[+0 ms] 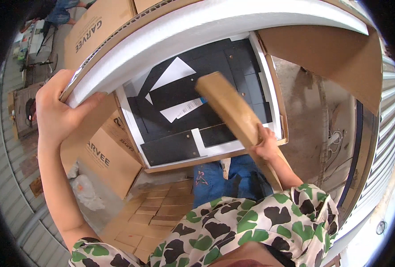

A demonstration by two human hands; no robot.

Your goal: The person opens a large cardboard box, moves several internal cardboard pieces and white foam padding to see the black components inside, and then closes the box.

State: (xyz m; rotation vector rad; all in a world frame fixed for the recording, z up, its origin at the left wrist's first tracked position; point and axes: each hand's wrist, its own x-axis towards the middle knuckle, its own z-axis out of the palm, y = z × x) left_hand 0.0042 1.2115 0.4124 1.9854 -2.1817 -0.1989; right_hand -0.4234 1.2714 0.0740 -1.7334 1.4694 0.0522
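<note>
My left hand (59, 104) is closed around the edge of a raised cardboard lid lined with a thick white foam sheet (162, 48), thumb on the foam side. Below it lies an open cardboard carton (215, 159) with black panels (168, 149) inside, bordered by white foam strips. White papers (173, 73) rest on the panels, along with a white label sheet (182, 110) bearing a barcode. A long, narrow brown cardboard box (228, 107) slants over the carton's right half, slightly blurred. My right hand (267, 144) grips it near its lower part.
A large carton (97, 33) stands beyond the lid, and more cartons (106, 153) sit at the left by a clear plastic bag (86, 191). Brown cardboard pieces (157, 211) cover floor near me. Corrugated metal (388, 133) rises at right. Another person (62, 11) is at the far left.
</note>
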